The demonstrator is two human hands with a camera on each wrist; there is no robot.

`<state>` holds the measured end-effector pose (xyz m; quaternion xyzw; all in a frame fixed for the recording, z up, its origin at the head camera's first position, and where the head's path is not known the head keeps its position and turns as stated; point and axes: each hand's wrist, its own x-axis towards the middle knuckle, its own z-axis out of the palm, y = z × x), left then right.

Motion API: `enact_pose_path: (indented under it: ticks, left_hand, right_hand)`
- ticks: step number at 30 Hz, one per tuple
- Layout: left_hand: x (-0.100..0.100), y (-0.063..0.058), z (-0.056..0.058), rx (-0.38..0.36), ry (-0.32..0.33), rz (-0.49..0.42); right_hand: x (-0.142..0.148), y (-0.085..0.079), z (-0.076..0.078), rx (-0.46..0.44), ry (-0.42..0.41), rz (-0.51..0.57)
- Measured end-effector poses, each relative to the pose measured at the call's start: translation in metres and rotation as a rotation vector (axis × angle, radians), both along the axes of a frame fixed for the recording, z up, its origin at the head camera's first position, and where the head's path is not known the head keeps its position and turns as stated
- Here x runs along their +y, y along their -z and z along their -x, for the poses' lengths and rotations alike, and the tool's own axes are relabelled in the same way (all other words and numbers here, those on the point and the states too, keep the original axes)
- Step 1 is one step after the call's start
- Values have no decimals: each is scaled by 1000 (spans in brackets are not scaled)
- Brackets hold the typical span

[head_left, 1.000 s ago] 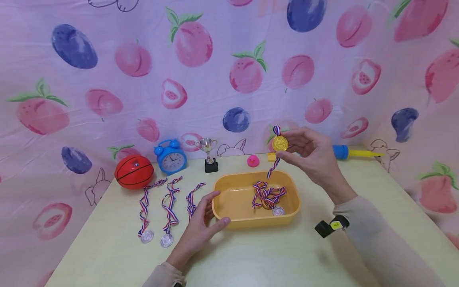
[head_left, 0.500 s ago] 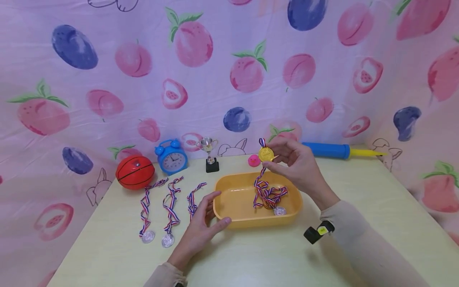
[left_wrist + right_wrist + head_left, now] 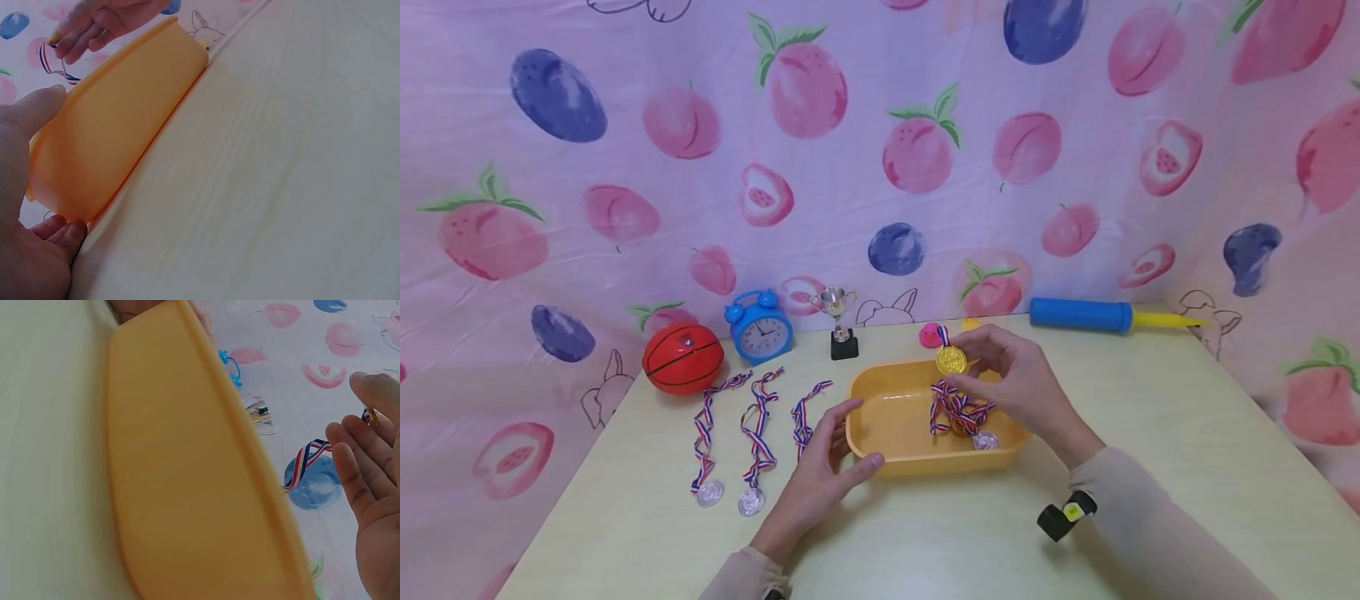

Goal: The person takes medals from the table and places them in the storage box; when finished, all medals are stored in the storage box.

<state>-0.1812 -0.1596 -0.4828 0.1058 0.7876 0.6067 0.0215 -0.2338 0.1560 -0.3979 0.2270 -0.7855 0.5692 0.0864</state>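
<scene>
Over the right half of an orange-yellow plastic basin (image 3: 917, 464), my right hand (image 3: 1018, 392) pinches a gold medal (image 3: 951, 360) between thumb and fingers. Its red, white and blue ribbon (image 3: 304, 461) hangs down toward the basin. Inside the basin lie tangled striped ribbons (image 3: 951, 410) and a silver medal (image 3: 986, 440). My left hand (image 3: 823, 467) holds the basin's left end; the left wrist view shows its thumb (image 3: 40, 107) at the rim and fingertips (image 3: 75, 234) low against the wall.
Two silver medals (image 3: 709, 493) with ribbons and a third ribbon (image 3: 802, 421) lie left of the basin. Behind stand a red basketball (image 3: 683, 360), blue alarm clock (image 3: 762, 336), small trophy (image 3: 842, 325) and pink toy (image 3: 930, 335). A blue-and-yellow pump (image 3: 1082, 315) lies at back right.
My right hand has moved left and down with the gold medal, from behind the basin's right end to close over its inside. My left hand has stayed at the basin's left end.
</scene>
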Motion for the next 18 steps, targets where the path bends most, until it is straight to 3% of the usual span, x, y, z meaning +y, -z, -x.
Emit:
enact_pose_path:
  ticks: [12,18]
  left_hand:
    - [1,0,1,-7,5,-14]
    - [0,1,0,-3,8,-22]
  right_hand:
    - [9,22,-14,-4,70,-150]
    - [20,32,-19,51,76,-244]
